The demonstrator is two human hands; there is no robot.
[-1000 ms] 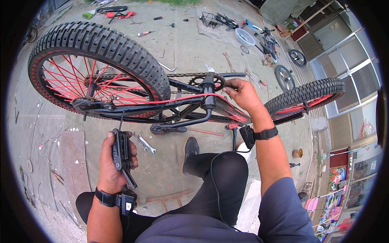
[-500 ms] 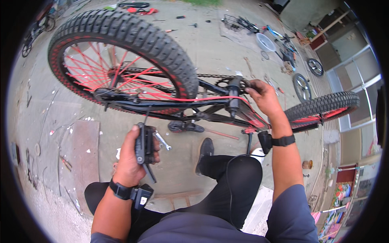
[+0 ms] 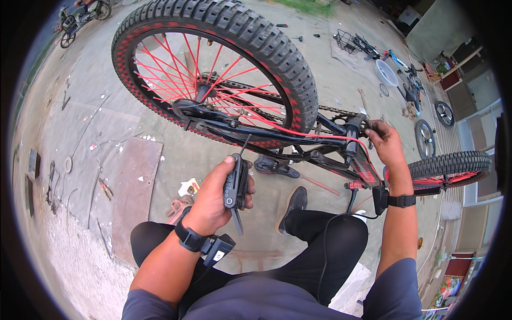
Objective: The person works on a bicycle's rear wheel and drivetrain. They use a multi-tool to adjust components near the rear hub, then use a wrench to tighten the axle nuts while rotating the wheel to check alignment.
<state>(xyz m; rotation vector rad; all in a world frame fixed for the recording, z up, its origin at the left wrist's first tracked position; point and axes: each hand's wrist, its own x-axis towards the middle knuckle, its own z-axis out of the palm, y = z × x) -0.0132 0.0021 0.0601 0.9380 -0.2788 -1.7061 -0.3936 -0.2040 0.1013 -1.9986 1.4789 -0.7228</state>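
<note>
A bicycle with red spokes lies in front of me, its knobby rear tire [image 3: 234, 24] at the left and its front wheel [image 3: 453, 170] at the right. My left hand [image 3: 216, 194] is closed around a black folding multi-tool [image 3: 235, 184]. One thin key points up near the black frame tube [image 3: 277, 140], and another blade hangs down. At the crank area, my right hand [image 3: 388, 143] has its fingers pinched beside the chainring [image 3: 341, 116]; what lies between them is hidden. A pedal [image 3: 276, 166] sits below the frame.
Pliers [image 3: 105, 189] and a brown flat board [image 3: 140, 186] lie on the concrete at left. Farther right are a pale basin [image 3: 386, 73], a loose wheel [image 3: 425, 138] and another bicycle [image 3: 408, 74]. A motorbike [image 3: 82, 18] stands far left.
The view has swung, so the bicycle and both hands sit farther right in the picture. The left hand now covers a wrench seen beside it before. Both hands keep their holds.
</note>
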